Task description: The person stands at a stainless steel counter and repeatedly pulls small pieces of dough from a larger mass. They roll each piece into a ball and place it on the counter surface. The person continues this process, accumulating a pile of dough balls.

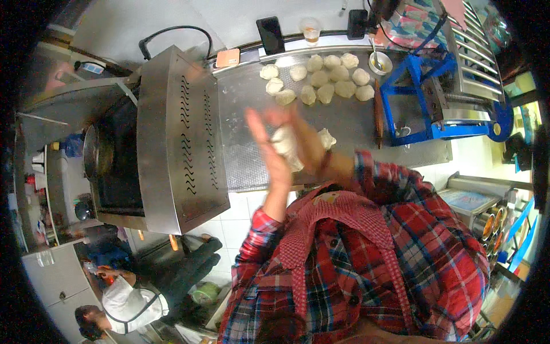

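Between my two palms, above the near part of the metal worktop [245, 142], is a piece of pale dough [285, 144]. My left hand [270, 150] lies along the dough's left side with its fingers pointing away from me. On the other side, my right hand [303, 137] is blurred, its fingers near the dough's top. Another dough lump [327, 139] rests on the worktop, partly hidden behind my right wrist. Farther back, several round dough pieces [319, 79] sit in loose rows. A white bowl [380, 63] with a spoon stands to their right.
A steel appliance with slotted vents [193, 142] borders the worktop at left. On the right are a wooden rolling pin [378, 114] and a blue metal frame [417, 99]. Two phones [270, 35] and a plastic cup [311, 32] stand at the back. A co-worker [133, 301] is at lower left.
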Tool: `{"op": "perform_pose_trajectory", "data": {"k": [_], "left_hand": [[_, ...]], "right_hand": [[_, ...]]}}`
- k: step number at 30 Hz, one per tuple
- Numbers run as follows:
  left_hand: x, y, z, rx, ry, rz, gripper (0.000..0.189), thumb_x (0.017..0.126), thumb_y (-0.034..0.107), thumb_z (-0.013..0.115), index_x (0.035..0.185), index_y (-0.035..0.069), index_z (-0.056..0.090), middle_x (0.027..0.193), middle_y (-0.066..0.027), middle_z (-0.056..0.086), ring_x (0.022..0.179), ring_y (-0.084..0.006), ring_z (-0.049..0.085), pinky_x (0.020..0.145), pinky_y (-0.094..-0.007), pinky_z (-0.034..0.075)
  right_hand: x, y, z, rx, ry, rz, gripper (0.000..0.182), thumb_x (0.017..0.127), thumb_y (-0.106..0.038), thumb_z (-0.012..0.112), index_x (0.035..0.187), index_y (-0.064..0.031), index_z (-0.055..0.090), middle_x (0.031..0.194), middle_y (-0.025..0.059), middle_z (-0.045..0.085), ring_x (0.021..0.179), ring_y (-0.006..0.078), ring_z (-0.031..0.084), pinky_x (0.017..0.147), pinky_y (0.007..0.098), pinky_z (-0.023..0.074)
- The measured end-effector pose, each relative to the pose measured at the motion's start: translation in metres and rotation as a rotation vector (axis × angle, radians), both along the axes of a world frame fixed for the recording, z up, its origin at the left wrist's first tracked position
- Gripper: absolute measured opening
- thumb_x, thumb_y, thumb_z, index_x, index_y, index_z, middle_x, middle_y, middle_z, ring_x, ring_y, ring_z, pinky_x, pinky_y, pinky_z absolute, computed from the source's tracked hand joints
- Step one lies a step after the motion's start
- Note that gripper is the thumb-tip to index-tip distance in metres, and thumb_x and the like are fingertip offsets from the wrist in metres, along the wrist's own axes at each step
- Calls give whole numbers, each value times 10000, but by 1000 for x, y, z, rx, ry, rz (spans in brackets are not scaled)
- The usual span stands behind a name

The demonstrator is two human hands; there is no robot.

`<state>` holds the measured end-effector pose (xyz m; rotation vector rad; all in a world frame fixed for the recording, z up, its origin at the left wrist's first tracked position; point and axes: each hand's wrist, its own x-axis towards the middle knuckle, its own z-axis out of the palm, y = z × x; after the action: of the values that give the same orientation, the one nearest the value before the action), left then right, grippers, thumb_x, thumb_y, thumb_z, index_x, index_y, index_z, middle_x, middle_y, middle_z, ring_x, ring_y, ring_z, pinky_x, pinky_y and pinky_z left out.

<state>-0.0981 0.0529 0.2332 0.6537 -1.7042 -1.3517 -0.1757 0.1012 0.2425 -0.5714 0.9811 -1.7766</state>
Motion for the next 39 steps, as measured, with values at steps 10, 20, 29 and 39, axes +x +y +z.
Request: {"op": "perform_pose_trajectory", "data": {"k": [10,20,29,39], "left_hand": [[64,-65,-5,211,99,219,737,920,621,210,1433,93,259,1496,-87,239,1398,-234,144,1099,-494,51],[56,-21,-168,-196,-686,-347,516,759,221,730,1179,-5,533,1228,-162,538,1160,-261,492,969,-355,380],[15,-21,-153,37,-633,-412,537,664,342,792,1058,43,583,933,-165,650,845,-336,629,698,-388,495],[51,-53,-120,-308,-633,-367,684,669,300,797,1234,50,503,1194,-127,574,1124,-272,533,942,-367,421]], "right_hand": [[-49,-40,-113,189,1891,88,611,692,-235,736,1256,-158,514,1394,80,401,1265,326,371,1022,454,336],[-36,42,-186,815,1230,261,529,667,-251,791,1096,-77,537,1050,98,601,991,282,568,841,408,464],[-26,35,-142,340,635,-289,673,660,-227,820,1236,-128,486,1125,65,557,1034,169,532,793,321,489],[-3,7,-181,359,491,-353,427,684,-100,728,1051,-89,509,944,18,561,887,145,569,765,333,488]]}}
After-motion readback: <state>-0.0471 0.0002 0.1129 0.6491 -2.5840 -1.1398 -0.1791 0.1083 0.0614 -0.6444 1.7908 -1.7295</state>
